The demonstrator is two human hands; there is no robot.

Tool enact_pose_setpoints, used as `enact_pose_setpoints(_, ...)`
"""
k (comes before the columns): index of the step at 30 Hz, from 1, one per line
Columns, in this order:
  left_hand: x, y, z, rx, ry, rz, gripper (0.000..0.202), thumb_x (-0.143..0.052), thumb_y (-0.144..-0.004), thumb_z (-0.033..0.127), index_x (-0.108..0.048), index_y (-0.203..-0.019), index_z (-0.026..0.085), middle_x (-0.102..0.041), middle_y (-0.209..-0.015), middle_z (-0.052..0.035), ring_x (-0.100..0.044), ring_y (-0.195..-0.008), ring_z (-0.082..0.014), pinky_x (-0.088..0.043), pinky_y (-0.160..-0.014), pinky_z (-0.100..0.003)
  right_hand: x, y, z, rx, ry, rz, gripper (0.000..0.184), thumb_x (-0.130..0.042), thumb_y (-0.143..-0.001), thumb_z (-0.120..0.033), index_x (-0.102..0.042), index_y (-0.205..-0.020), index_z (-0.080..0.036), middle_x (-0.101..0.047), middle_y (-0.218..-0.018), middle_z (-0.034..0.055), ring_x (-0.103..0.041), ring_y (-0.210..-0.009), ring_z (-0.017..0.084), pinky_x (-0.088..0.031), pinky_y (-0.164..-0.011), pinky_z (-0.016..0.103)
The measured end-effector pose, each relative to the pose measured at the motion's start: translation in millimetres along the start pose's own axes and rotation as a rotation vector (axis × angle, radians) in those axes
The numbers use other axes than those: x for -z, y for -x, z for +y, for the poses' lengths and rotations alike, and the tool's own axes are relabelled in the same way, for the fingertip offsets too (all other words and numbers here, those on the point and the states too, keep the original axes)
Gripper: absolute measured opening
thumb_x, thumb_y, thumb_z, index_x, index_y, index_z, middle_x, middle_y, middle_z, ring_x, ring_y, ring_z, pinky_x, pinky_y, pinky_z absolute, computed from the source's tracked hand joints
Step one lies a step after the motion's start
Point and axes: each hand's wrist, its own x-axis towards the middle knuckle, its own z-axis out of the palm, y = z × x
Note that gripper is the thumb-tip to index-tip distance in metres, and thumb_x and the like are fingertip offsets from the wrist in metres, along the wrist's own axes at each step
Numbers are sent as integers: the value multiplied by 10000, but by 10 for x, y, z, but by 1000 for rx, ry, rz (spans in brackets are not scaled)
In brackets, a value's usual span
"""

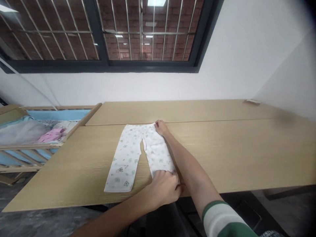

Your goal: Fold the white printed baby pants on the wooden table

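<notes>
A pair of small white baby pants (127,158) with a green and brown animal print lies flat on the wooden table, waistband away from me and legs spread toward me. My right hand (161,127) reaches to the far right corner of the waistband and pinches it between thumb and fingers. Nearer to me, my left hand (165,186) is curled over the hem of the right-side leg, gripping it by the table's front edge. That hem is mostly hidden under the left hand. The other leg rests untouched, its hem close to the table edge.
The pale wooden table (234,151) runs wide to the right, with a seam toward the back. A wooden crib (81,122) with blue lining, a pink cloth (51,135) and bedding stands at the left. A barred window (148,67) is in the wall behind.
</notes>
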Motion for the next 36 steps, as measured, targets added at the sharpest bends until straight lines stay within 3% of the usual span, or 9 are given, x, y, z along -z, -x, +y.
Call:
enact_pose_setpoints(6,20,-35,-44,51,22,27,334,-470,-896,404,-691,-1005,178,-709,-963,-210,-702,-887,-358,-532,-727,-454,16,4,8,-33,-102,26,168,-530,-964,-245,-643,-1054,-158,-676,-1098,95,-586,-1005,182,-402,-913,287)
enact_pose_setpoints(9,71,5,-42,41,19,24,284,-493,-869,357,-708,-931,183,-722,-927,-193,-703,-842,-324,-513,-690,-407,46,15,-23,-57,-167,43,118,-560,-934,-228,-640,-996,-167,-689,-1036,80,-598,-957,177,-417,-893,287)
enact_pose_setpoints(12,100,89,-37,63,84,127,222,-509,-838,311,-693,-796,193,-727,-815,-135,-685,-753,-282,-458,-631,-357,108,30,-90,-105,-250,51,47,-591,-895,-202,-620,-925,-180,-689,-876,40,-617,-835,166,-452,-823,275)
enact_pose_setpoints(15,116,252,-72,84,310,276,245,-473,-870,278,-642,-709,204,-700,-687,-61,-633,-626,-203,-381,-562,-300,190,26,-199,-192,-348,69,67,-610,-858,-194,-581,-918,-186,-650,-746,-2,-613,-687,146,-474,-689,244)
enact_pose_setpoints(19,144,595,-212,83,726,398,329,-441,-954,370,-614,-734,199,-713,-693,-22,-582,-562,-141,-353,-525,-251,283,-49,-448,-287,-457,101,178,-648,-820,-236,-545,-957,-188,-623,-740,-10,-584,-609,126,-452,-561,212)
enact_pose_setpoints(23,189,1006,-424,192,783,499,397,-464,-962,449,-627,-702,198,-703,-676,-8,-559,-572,-136,-361,-546,-245,290,-203,-839,-314,-511,85,170,-672,-772,-214,-548,-881,-174,-584,-695,-8,-550,-602,118,-414,-527,201)
enact_pose_setpoints(27,202,1389,-669,292,721,569,452,-469,-949,531,-654,-700,203,-690,-687,-18,-586,-652,-162,-382,-578,-248,171,-315,-1291,-301,-510,45,136,-668,-739,-193,-548,-799,-174,-571,-707,-4,-542,-607,111,-407,-532,202)
enact_pose_setpoints(30,169,1608,-870,367,705,591,509,-458,-938,587,-629,-655,200,-660,-658,-24,-574,-639,-170,-369,-570,-256,-9,-319,-1597,-288,-465,40,175,-653,-725,-171,-569,-878,-182,-620,-852,23,-588,-688,129,-450,-588,214)
enact_pose_setpoints(36,9,1805,-1240,512,572,598,481,-419,-950,556,-535,-642,205,-592,-601,-7,-555,-601,-170,-327,-591,-278,-431,-229,-1995,-271,-311,0,298,-632,-719,-110,-587,-998,-203,-658,-1042,83,-648,-917,222,-510,-759,298)
